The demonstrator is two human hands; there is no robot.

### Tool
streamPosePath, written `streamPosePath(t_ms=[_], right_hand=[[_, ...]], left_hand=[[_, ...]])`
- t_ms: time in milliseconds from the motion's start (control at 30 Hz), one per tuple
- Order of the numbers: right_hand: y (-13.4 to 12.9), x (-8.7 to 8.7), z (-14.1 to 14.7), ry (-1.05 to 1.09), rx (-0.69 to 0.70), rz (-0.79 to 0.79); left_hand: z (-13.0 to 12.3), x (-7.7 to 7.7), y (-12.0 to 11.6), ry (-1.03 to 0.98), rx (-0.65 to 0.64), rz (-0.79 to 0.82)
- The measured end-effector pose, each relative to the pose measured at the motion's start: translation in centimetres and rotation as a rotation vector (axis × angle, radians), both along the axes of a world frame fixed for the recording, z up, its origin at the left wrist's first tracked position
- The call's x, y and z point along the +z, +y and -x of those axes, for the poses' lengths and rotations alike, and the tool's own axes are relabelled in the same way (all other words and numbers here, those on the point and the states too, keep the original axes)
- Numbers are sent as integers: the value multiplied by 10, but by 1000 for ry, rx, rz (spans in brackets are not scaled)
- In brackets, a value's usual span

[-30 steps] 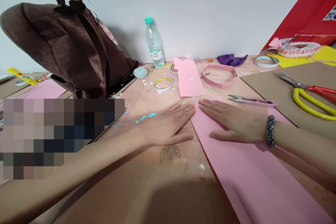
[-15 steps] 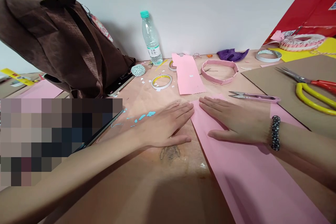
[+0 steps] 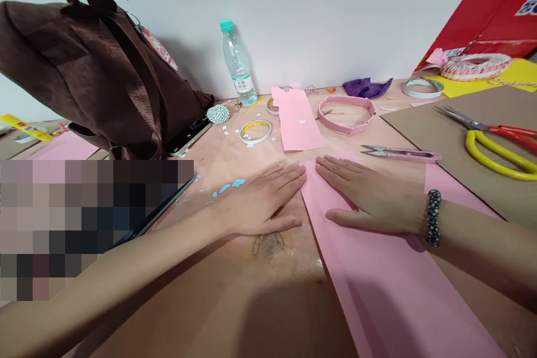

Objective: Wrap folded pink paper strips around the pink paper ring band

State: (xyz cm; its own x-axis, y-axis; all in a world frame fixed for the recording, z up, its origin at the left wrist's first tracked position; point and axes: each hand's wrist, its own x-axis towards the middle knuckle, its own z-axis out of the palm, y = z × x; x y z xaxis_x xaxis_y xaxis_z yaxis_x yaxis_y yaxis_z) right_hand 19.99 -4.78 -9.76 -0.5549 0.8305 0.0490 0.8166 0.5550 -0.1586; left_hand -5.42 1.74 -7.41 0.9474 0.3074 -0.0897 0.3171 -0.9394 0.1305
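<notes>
Right now both grips lie open and flat: the right hand (image 3: 369, 196) rests on a pink sheet (image 3: 386, 279), the left hand (image 3: 260, 201) on the bench (image 3: 251, 162) just beside the sheet's edge. Farther on sit snips (image 3: 398, 154), a tape roll (image 3: 255, 132) and a pink band (image 3: 346, 115)
</notes>
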Motion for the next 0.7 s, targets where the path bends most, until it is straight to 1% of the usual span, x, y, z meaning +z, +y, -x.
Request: streamPosePath(t_ms=[167,267,333,433,500,567,700], right_hand=[[-2,-3,3,-16,-13,-16],[0,-1,-2,-23,11,-23],[5,0,-8,-40,57,-20],[12,2,-18,-84,166,-17],[16,2,-22,-99,203,-27],[17,1,-23,-95,200,-39],[13,0,-19,-79,152,-34]], left_hand=[[0,-2,1,-29,-6,-7],[1,-4,4,-83,1,-2],[2,-4,5,-79,-5,3],[1,-4,5,-36,-24,9],[0,-3,4,-24,-31,11],[-2,-2,4,-12,-32,5],[-4,-1,3,6,-21,-12]])
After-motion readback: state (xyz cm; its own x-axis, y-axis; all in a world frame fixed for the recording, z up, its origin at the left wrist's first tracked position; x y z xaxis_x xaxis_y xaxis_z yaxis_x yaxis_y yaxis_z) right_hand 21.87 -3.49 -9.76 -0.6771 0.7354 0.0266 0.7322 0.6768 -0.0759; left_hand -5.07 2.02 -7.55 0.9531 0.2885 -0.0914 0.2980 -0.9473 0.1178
